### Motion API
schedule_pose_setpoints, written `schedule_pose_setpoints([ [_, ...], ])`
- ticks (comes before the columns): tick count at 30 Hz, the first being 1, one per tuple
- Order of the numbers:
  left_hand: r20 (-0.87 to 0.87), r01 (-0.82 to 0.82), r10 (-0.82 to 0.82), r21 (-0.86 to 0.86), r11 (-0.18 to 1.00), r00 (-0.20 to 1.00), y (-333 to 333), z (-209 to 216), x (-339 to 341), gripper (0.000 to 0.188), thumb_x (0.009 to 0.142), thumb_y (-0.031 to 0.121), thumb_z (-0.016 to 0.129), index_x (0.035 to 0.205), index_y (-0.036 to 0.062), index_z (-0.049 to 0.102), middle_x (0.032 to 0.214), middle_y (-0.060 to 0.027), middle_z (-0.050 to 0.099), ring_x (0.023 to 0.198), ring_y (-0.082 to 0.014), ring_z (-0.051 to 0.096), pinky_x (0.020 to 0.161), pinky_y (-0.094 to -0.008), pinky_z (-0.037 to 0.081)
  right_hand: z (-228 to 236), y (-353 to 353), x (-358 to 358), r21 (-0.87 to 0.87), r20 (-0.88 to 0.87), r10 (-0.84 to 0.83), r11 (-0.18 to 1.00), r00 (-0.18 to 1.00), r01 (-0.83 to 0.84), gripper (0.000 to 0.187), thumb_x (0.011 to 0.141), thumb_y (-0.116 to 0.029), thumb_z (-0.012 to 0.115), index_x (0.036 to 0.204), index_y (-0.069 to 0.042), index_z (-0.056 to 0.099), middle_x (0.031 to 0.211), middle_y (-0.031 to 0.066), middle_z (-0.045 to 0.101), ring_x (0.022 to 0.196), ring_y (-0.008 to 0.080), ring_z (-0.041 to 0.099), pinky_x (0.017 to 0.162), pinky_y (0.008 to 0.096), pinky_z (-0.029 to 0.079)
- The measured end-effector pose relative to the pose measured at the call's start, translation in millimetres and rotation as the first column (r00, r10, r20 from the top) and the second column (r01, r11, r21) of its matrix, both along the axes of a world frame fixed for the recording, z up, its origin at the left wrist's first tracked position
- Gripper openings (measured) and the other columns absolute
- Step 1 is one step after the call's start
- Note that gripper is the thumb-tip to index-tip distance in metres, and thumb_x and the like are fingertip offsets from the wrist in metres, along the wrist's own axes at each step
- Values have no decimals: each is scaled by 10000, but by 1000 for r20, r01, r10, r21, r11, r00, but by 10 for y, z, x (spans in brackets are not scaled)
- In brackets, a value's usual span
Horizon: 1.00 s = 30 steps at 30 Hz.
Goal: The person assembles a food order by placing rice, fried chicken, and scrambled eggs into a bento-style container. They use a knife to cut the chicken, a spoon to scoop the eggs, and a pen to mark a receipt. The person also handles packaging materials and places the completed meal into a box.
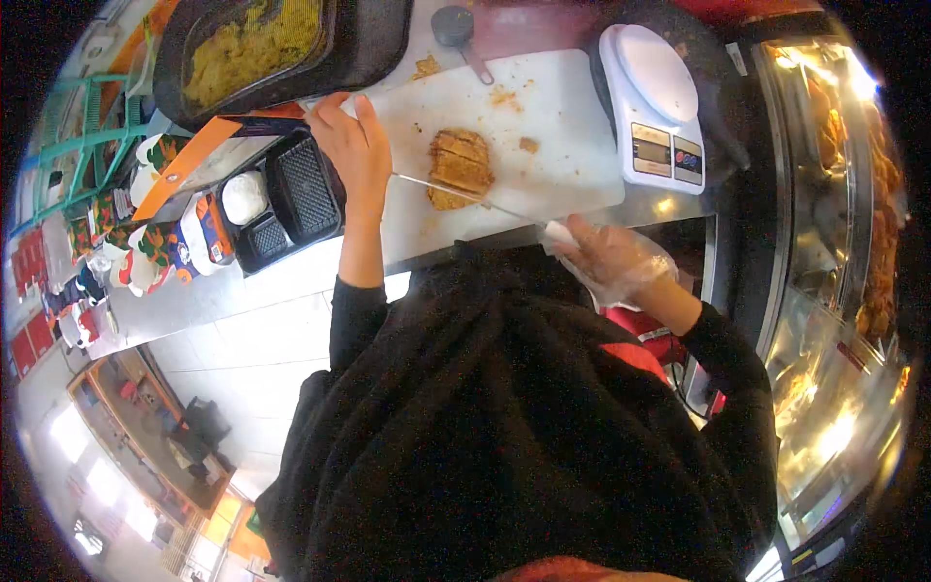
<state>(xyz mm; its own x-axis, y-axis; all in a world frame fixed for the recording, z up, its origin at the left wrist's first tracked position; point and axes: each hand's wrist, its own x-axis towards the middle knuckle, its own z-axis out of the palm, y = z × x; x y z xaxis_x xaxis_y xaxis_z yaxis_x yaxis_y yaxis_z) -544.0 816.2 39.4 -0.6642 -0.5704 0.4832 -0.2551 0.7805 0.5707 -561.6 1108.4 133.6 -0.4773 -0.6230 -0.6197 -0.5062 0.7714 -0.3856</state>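
Note:
My right hand (611, 257), in a clear plastic glove, is closed round the white handle of a knife (504, 207). Its thin blade reaches left across the lower part of a browned, breaded cutlet (461, 160), which shows several cuts across it. The cutlet lies on a white cutting board (553, 126). My left hand (354, 150) is bare, thumb and fingers apart, beside the corner of an orange carton flap (184, 170); whether it touches the flap I cannot tell. Below that hand, a black compartment tray (305, 184) holds a white mound of rice (244, 199).
A dark pan (339, 48) of yellowish food stands at the far left. Behind the board lies a black scoop (453, 27); a white kitchen scale (655, 97) is at its right. Patterned packages (199, 238) line the left counter. A lit glass food display (824, 242) borders the right.

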Motion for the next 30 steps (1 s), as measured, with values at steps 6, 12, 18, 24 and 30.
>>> schedule_pose_setpoints([
  [6,114,1,12,-111,994,993,117,-159,129,270,848,225,453,960,-20,426,968,-207,438,916,-350,418,800,-423,330,-85,-10,77,36,111,-52,998,993,48,304,869,-340,403,1001,-66,387,648,237,548,628,424,551,555,488,431],
  [12,161,-1,21,-127,992,987,105,-286,163,259,840,229,480,932,-9,437,944,-197,455,890,-342,432,781,-413,339,-265,4,76,-42,77,9,999,997,-6,282,862,-307,441,1006,-69,394,639,225,548,624,417,554,541,485,435],
  [18,187,-9,29,-106,994,982,88,-283,221,267,839,233,481,938,-12,438,946,-203,452,885,-344,433,780,-414,340,-357,15,103,-22,-14,51,998,999,-51,290,864,-311,437,1028,-75,401,670,229,558,646,406,561,553,486,441],
  [24,-215,78,-95,-87,993,972,58,-36,210,230,846,166,450,978,-19,411,985,-179,411,873,-280,419,749,-354,345,-288,209,210,-56,-26,-91,994,996,89,340,850,-290,465,1102,-83,370,643,243,548,606,416,551,514,497,439],
  [30,-457,44,48,190,981,888,199,37,651,254,887,160,370,1062,-23,350,1069,-139,343,892,-176,386,769,-280,350,-554,576,258,120,-296,-435,866,850,485,390,821,-310,469,1119,-72,389,787,208,589,730,362,591,580,465,472],
])
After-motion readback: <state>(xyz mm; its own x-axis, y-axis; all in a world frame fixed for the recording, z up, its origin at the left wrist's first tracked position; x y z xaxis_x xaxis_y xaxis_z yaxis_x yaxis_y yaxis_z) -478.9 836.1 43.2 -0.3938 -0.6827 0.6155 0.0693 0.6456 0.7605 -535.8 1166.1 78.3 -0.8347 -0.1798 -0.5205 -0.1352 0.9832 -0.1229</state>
